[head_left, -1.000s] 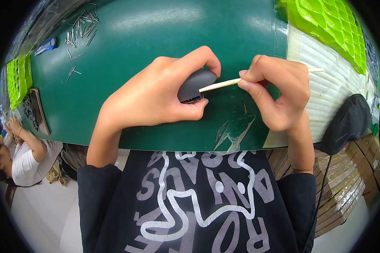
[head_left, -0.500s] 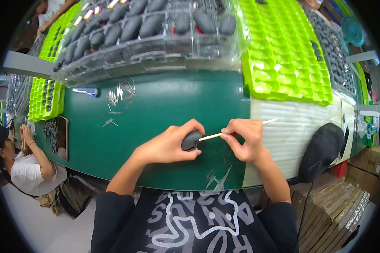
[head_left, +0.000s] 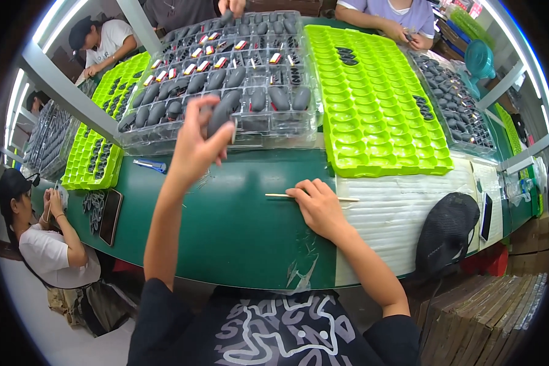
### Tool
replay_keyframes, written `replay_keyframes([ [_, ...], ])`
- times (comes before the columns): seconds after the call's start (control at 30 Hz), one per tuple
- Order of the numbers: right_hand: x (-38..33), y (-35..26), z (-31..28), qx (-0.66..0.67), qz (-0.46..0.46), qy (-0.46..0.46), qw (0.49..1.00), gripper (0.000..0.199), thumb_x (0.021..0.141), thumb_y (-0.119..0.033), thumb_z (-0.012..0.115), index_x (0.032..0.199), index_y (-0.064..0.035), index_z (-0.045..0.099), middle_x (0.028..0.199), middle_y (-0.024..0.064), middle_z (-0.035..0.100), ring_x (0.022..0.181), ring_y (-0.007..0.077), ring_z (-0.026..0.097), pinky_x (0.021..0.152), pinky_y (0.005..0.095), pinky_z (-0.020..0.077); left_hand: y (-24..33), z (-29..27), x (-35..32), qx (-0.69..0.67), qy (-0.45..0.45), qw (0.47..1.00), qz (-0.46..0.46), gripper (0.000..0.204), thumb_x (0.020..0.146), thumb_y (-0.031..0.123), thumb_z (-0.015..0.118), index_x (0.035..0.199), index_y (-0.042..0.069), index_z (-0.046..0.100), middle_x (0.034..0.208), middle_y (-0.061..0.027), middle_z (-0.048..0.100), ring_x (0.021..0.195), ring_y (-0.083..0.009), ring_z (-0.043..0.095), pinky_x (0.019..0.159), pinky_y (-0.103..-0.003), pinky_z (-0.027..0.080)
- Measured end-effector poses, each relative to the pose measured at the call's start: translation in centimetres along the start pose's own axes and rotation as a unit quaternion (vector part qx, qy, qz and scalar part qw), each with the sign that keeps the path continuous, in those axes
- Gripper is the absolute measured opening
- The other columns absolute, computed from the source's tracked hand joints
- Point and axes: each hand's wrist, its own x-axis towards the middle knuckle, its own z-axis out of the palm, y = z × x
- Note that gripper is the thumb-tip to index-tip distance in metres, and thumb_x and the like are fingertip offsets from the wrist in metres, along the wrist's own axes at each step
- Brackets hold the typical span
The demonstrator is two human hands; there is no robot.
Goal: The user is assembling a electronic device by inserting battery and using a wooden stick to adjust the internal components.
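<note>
My left hand (head_left: pixel 194 143) is raised over the front edge of a clear plastic tray (head_left: pixel 268 141). Its fingers are closed around a dark grey, rounded shell (head_left: pixel 225 113) that looks like a computer mouse body. Rows of similar dark shells (head_left: pixel 278 97) fill the tray's compartments, some with small red and white parts between them. My right hand (head_left: pixel 318 206) rests low over the green tabletop (head_left: pixel 226 235), its fingers closed on a thin pale stick (head_left: pixel 278 195). The stick lies nearly level, both ends showing past the hand.
A bright green moulded tray (head_left: pixel 378 116) stands right of the clear one. White foam sheeting (head_left: pixel 384 232) and a black cap (head_left: pixel 448 232) are at right. A blue cutter knife (head_left: pixel 150 165) and a phone (head_left: pixel 110 218) lie left. Co-workers sit at left and across the table.
My left hand has carried the dark shell from the stick's tip forward to the clear tray. My right hand has shifted left with the stick, now level. The view has tilted up.
</note>
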Motion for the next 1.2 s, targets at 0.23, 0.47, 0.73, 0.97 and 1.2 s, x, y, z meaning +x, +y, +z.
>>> replay_keyframes([
  [0.23, -0.2, -0.2, -0.2, 0.028, 0.000, 0.007, 1.000, 0.022, 0.078, -0.003, 0.058, 0.099, -0.0074, 0.059, 0.094, 0.0063, 0.054, 0.085, 0.0254, 0.050, 0.077, 0.0351, 0.0426, -1.5, 0.9, 11.4, 0.414, 0.072, 0.891, 0.172, 0.048, 0.076, 0.033, 0.065, 0.110, 0.005, 0.044, 0.075, -0.0158, 0.063, 0.063, -0.0321, 0.062, 0.061, -0.040, 0.049],
  [0.47, -0.6, 0.6, 0.4, 0.037, -0.002, 0.022, 0.999, 0.021, 0.076, -0.003, 0.057, 0.097, -0.0068, 0.059, 0.093, 0.0058, 0.053, 0.086, 0.0249, 0.049, 0.076, 0.0345, 0.0410, -4.9, 3.3, 16.0, 0.542, 0.011, 0.829, 0.138, 0.044, 0.077, 0.037, 0.060, 0.103, 0.004, 0.046, 0.092, -0.0216, 0.060, 0.091, -0.0359, 0.057, 0.079, -0.044, 0.046],
  [0.73, -0.5, 0.7, 0.7, 0.019, -0.009, 0.015, 1.000, 0.019, 0.077, -0.002, 0.056, 0.096, -0.0073, 0.059, 0.095, 0.0059, 0.053, 0.084, 0.0249, 0.049, 0.075, 0.0344, 0.0415, -3.6, 4.4, 17.7, 0.560, 0.014, 0.806, 0.190, 0.043, 0.080, 0.050, 0.059, 0.081, 0.007, 0.062, 0.088, -0.0155, 0.059, 0.085, -0.0319, 0.059, 0.075, -0.041, 0.047],
  [0.97, -0.6, 0.6, 0.9, 0.032, -0.006, 0.015, 0.999, 0.021, 0.076, -0.001, 0.055, 0.096, -0.0073, 0.059, 0.094, 0.0060, 0.052, 0.083, 0.0249, 0.049, 0.074, 0.0346, 0.0412, -2.6, 5.8, 18.8, 0.594, -0.110, 0.795, 0.059, 0.040, 0.071, 0.045, 0.067, 0.073, 0.005, 0.064, 0.075, -0.0138, 0.065, 0.073, -0.0286, 0.063, 0.065, -0.039, 0.047],
  [1.2, 0.1, 0.2, -0.3, 0.078, 0.014, 0.037, 0.996, 0.021, 0.078, -0.004, 0.057, 0.099, -0.0068, 0.060, 0.096, 0.0069, 0.053, 0.085, 0.0254, 0.050, 0.075, 0.0348, 0.0416, -3.9, 3.5, 20.2, 0.410, -0.050, 0.906, 0.089, 0.039, 0.069, 0.040, 0.066, 0.071, 0.001, 0.067, 0.068, -0.0148, 0.064, 0.067, -0.0241, 0.063, 0.065, -0.034, 0.048],
])
